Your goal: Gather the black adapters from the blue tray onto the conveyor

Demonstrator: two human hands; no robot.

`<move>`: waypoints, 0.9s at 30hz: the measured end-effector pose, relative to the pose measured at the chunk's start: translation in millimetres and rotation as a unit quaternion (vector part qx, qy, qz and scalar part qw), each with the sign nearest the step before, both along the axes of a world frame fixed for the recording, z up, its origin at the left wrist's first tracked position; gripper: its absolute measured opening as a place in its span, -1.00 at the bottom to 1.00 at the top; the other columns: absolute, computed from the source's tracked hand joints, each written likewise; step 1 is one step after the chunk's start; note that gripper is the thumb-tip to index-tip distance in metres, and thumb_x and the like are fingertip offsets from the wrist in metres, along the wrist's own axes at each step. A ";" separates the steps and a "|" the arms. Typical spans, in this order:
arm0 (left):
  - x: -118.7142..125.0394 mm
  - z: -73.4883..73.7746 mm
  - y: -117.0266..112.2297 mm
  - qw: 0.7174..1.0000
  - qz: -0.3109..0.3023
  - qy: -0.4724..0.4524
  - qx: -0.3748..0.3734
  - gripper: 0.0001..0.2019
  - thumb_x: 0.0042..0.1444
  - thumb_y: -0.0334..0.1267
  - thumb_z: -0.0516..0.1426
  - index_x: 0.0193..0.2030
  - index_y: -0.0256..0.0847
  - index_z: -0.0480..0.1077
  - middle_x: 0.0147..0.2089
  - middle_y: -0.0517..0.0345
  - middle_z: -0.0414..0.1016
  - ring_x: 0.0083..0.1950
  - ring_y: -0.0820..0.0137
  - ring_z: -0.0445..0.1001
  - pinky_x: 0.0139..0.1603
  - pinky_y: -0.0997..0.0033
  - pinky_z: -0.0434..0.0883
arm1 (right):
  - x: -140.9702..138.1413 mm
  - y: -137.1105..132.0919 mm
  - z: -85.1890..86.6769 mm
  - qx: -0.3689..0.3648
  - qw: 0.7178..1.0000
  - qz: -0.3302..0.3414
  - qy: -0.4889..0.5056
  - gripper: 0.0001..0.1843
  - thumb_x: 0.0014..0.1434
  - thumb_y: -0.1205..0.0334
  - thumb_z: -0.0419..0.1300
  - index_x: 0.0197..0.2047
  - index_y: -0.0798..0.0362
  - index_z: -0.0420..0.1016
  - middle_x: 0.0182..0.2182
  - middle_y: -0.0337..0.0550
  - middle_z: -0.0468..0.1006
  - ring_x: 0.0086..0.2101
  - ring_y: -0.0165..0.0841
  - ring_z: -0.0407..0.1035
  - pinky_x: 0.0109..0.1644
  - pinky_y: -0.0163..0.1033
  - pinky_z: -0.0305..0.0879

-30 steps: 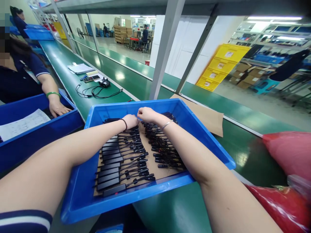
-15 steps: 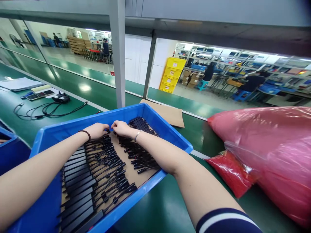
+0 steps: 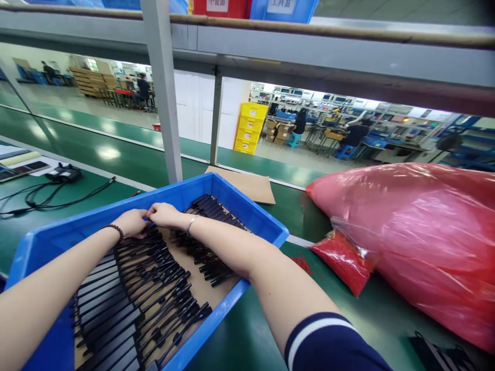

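A blue plastic tray (image 3: 255, 219) lies on the green bench in front of me, lined with brown card and filled with rows of black adapters with short cables (image 3: 154, 288). Both my hands meet at the tray's far side. My left hand (image 3: 133, 222), with a dark bead bracelet on the wrist, is curled over the cable ends. My right hand (image 3: 165, 215), with a thin silver bangle, touches it, fingers pinched together on a small black cable end between the two hands.
A big pink plastic bag (image 3: 417, 237) and a smaller red bag (image 3: 344, 260) lie to the right. A brown card sheet (image 3: 247, 185) is behind the tray. A grey post (image 3: 162, 93) stands at the tray's far edge. Black cables and a charger (image 3: 64, 175) lie at left.
My view has swung to the right and up, so the tray has slid toward the lower left. Both hands stay together at the tray's far side.
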State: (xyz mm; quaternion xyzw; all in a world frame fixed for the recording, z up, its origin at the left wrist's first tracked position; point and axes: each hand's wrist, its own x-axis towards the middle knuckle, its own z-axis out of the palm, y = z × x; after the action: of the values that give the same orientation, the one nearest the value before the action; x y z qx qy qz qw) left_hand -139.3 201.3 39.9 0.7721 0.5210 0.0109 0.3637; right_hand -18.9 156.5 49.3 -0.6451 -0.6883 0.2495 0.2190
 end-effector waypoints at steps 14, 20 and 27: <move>0.7 1.7 -10.7 0.990 0.058 -0.109 -0.062 -0.73 -0.22 -0.36 0.20 -0.30 -0.28 0.31 -0.56 0.21 0.39 -0.46 0.43 0.45 -0.45 0.52 0.45 | 21.3 -6.8 -28.9 0.020 0.997 0.005 0.072 -0.84 -0.01 0.34 0.15 -0.28 0.12 0.41 -0.33 -0.21 0.49 -0.36 -0.46 0.33 -0.32 -0.43 0.22; 1.4 0.9 -11.3 0.988 0.058 -0.128 -0.069 -0.83 -0.15 -0.37 0.17 -0.37 -0.30 0.29 -0.60 0.23 0.35 -0.53 0.50 0.41 -0.44 0.52 0.43 | 17.6 -9.8 -27.5 0.013 0.998 -0.015 0.066 -0.88 0.06 0.30 0.15 -0.30 0.14 0.42 -0.33 -0.20 0.48 -0.35 -0.46 0.33 -0.25 -0.35 0.25; -3.8 19.1 -27.6 0.982 0.072 -0.176 -0.022 -0.78 0.03 -0.23 0.11 -0.23 -0.36 0.32 -0.33 0.10 0.39 -0.35 0.49 0.40 -0.31 0.41 0.42 | 10.0 -15.3 -25.9 -0.012 0.998 -0.022 0.054 -0.72 0.18 0.15 0.06 -0.12 0.17 0.33 -0.20 -0.11 0.38 -0.23 -0.37 0.32 -0.16 -0.15 0.31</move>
State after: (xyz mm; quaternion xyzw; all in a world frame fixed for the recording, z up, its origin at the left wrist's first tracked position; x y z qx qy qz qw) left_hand -143.0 173.7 59.0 0.7104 0.5034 0.1611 0.4647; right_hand -8.9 141.2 23.4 -0.6482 -0.6582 0.2871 0.2535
